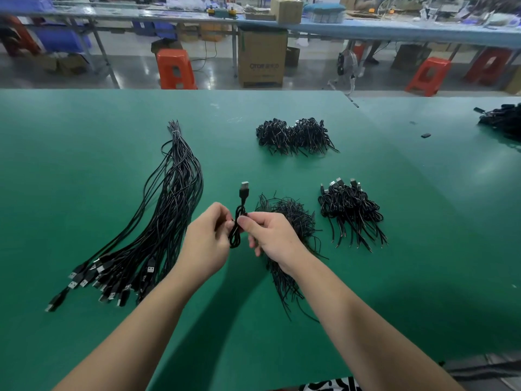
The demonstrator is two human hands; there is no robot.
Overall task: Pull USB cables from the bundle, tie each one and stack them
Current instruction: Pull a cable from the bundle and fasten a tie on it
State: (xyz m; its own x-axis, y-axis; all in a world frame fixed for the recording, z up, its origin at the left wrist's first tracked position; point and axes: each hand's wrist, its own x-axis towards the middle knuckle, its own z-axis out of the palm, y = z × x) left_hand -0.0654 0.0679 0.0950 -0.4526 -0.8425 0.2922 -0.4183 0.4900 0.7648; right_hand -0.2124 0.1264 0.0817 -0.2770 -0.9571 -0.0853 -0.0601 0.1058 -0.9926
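Observation:
A folded black USB cable [239, 210] stands upright between my hands above the green table [84, 193], its plug pointing up. My left hand [207, 241] grips the coil from the left. My right hand [270, 235] pinches it from the right at the middle, where a thin tie seems to wrap it. The long bundle of loose USB cables [169, 207] lies to the left, bound at its far end, plugs fanned out toward me. A stack of tied cables [351, 210] lies to the right. A heap of thin black ties [293, 221] lies under my right hand.
Two more heaps of tied cables [296, 135] sit farther back in the middle. Another dark cable pile [501, 119] lies at the far right edge. Past the table's far edge are orange stools [174, 69], a cardboard box [262, 57] and other benches.

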